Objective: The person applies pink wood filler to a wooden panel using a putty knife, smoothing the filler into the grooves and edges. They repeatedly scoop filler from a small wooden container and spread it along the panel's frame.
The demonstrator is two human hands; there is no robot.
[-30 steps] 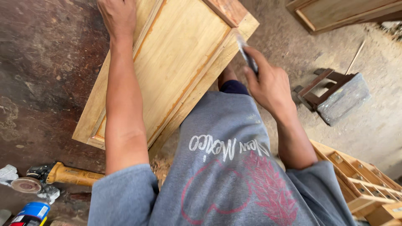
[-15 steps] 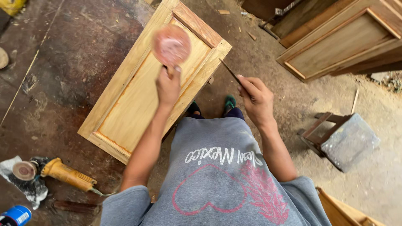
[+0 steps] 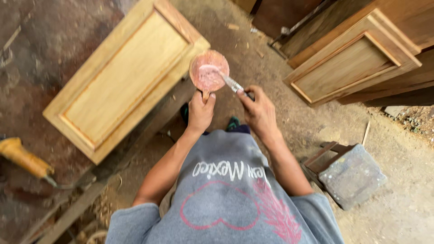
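1. At nine o'clock, at the left edge, a yellow-handled power tool [image 3: 23, 159] lay on the dark table [image 3: 31, 68], untouched, well apart from both hands.
2. From ten to eleven o'clock a pale wooden door panel [image 3: 124, 77] lay flat and tilted on the table, one corner just beside the pink dish. Its wood looked bare; I could make out no pink paste on it, so spreading the filler seemed not yet done there, though fine spots would be too small to tell.
3. The left hand [image 3: 200, 111] was clamped around the short handle of a round dish [image 3: 209, 71] holding pink paste, raised at twelve o'clock over the floor, not resting on the panel.
4. The right hand [image 3: 260, 110] was closed on a narrow putty knife [image 3: 231, 83], its blade tip touching the paste in the dish. By my judgement, loading the blade was in hand.
5. At one to two o'clock a second framed panel [image 3: 352, 65] leaned among darker boards, also bare-looking.
6. At four o'clock a small wooden stool [image 3: 348, 174] with a grey top sat on the dusty floor [image 3: 398, 212].
7. No packages, labels or signs showed about the workplace.
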